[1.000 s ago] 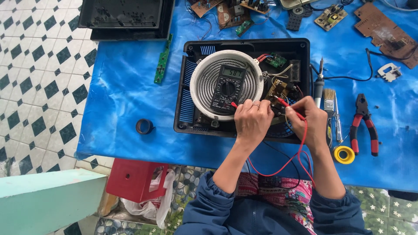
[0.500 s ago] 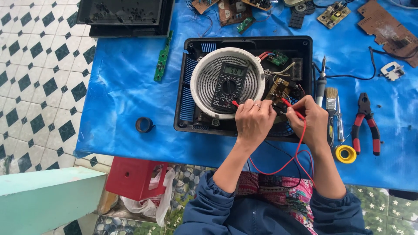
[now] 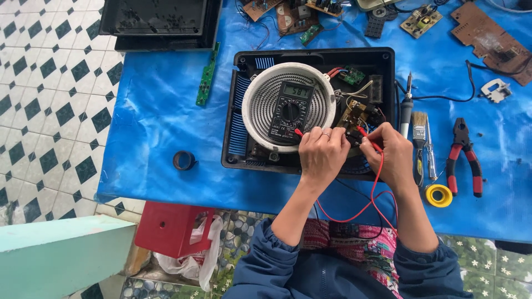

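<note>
A: Multimeter (image 3: 290,109) lies on the round coil (image 3: 289,105) of the opened black cooker (image 3: 310,111), just beyond the left hand's fingertips. Left hand (image 3: 321,154)?

B: Fingers curled shut, pinching a probe; its tip is hidden.

A: Right hand (image 3: 393,155)?

B: Closed on the red probe (image 3: 368,137), tip pointing past the fingers at the circuit board (image 3: 354,115). Soldering iron (image 3: 407,108), brush (image 3: 420,124) and pliers (image 3: 463,155) lie to its right.

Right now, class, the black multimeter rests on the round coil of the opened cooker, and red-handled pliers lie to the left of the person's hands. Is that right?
Not quite. The head view shows the red-handled pliers to the right of the hands, past the right hand, near the yellow tape roll. The multimeter does rest on the round coil.
</note>
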